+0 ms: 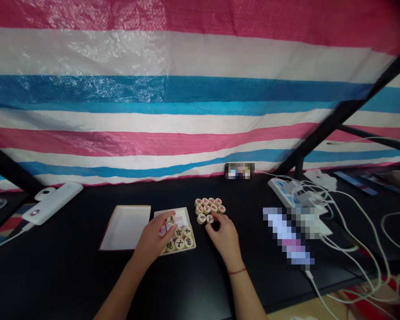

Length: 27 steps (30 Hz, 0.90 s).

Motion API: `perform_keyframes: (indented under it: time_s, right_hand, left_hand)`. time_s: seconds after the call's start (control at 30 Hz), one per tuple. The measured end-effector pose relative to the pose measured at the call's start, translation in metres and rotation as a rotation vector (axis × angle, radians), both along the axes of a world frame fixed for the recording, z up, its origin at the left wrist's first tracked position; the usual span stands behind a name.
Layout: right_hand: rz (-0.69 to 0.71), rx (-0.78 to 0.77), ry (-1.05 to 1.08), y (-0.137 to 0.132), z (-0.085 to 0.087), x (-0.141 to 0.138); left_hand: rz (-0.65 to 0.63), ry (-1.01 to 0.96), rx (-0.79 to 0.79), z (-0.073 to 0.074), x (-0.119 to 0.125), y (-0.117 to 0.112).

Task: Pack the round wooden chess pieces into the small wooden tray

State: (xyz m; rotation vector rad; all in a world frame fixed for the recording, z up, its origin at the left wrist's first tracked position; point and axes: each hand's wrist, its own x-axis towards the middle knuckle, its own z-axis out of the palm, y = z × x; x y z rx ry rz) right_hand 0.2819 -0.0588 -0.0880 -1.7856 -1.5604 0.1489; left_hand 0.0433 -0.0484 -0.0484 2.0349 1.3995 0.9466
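Note:
A small white box (186, 213) on the black table holds several round wooden chess pieces with black characters. My left hand (155, 238) rests over the box's left side, its fingers pinched on one piece (171, 220) lifted above the box. Right of the box, a cluster of wooden pieces (209, 208) lies on the table. My right hand (223, 234) is at the cluster's near edge, fingers curled against the nearest pieces. A red string circles my right wrist. The box's white lid (126, 226) lies open side up to the left.
A white power bank (53, 202) with a cable lies at the far left. A white power strip (286, 189) with tangled white cables sits at the right, beside a blurred flat object (291, 235). A striped pink, white and blue tarp (186, 98) hangs behind the table. Black frame bars (339, 115) cross at right.

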Motion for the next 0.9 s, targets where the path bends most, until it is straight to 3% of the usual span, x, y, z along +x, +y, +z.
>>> perform_keyframes:
  time_s: [0.23, 0.4, 0.47, 0.67, 0.9]
  right_hand:
    - [0.009, 0.218, 0.032, -0.008, 0.02, -0.023]
    - [0.438, 0.216, 0.119, -0.015, 0.037, -0.051]
    - [0.529, 0.198, 0.14, -0.018, 0.038, -0.059]
    - [0.516, 0.236, 0.265, -0.021, 0.035, -0.065]
    - [0.462, 0.274, 0.302, -0.018, 0.033, -0.063]
  left_hand:
    - [-0.068, 0.007, 0.11, -0.009, 0.005, -0.002]
    - [-0.219, 0.057, 0.183, -0.01, 0.01, -0.005]
    - [-0.276, 0.08, 0.244, -0.011, 0.01, -0.006]
    - [-0.278, 0.139, 0.415, -0.014, 0.01, -0.007]
    - [-0.23, 0.196, 0.362, -0.012, 0.011, -0.006]
